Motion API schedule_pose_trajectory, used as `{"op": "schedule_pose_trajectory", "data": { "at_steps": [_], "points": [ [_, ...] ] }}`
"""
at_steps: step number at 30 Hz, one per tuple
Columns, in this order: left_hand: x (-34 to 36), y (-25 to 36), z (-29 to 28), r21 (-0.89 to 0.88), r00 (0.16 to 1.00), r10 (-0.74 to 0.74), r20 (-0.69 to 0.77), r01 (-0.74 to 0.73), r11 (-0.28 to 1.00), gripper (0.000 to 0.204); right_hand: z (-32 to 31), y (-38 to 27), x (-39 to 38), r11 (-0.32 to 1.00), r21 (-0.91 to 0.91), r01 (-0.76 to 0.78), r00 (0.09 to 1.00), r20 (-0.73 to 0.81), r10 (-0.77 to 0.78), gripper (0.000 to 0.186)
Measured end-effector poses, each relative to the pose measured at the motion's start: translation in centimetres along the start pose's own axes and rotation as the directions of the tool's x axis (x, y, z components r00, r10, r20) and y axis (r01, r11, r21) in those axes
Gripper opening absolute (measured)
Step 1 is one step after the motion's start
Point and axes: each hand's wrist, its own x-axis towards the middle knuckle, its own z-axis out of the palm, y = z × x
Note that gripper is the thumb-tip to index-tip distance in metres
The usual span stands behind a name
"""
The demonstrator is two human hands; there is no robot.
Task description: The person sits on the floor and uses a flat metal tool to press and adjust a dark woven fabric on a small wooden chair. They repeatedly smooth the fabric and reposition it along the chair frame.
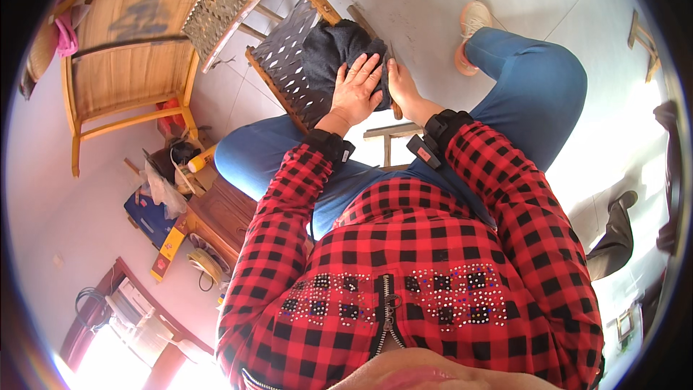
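At nine o'clock, a clear plastic bag (172,201) lies near a brown wooden cabinet (224,211); the bag's contents are too small to make out. Towards twelve o'clock, a dark grey cloth (322,56) covers part of a woven-seat stool (274,54). The left hand (352,94) lies flat on the cloth, fingers slightly spread. The right hand (408,92), at the cloth's four-o'clock edge, has fingers mostly hidden; I cannot tell its grip.

The cloth (323,49) lies over the near stool (280,52) — left of it the second stool (219,13), then the chair (130,85).
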Motion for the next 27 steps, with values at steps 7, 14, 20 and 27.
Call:
{"op": "schedule_pose_trajectory", "data": {
  "at_steps": [7,14,20,27],
  "points": [
    [2.0,-1.5,-0.2,-0.101,0.99,-0.038,-0.132,0.025,0.995,0.051,-0.6,-1.8,-2.7,0.995,0.028,-0.101,0.994,0.037,0.1,0.054],
    [6.1,-4.8,-0.7,-0.088,0.959,-0.176,-0.223,0.16,0.983,0.05,-0.5,-1.1,-2.2,0.911,-0.372,0.177,0.979,-0.025,-0.201,0.057],
    [11.1,-9.1,-2.0,-0.075,0.914,-0.348,-0.207,0.34,0.937,0.051,-1.0,-1.9,-3.2,0.864,-0.463,0.198,0.973,-0.016,-0.231,0.059],
    [15.0,-13.2,-3.7,-0.214,0.756,-0.594,-0.275,0.554,0.804,0.096,-0.6,-2.8,-3.8,0.883,-0.424,0.198,0.971,-0.04,-0.237,0.059]
  ]
}}
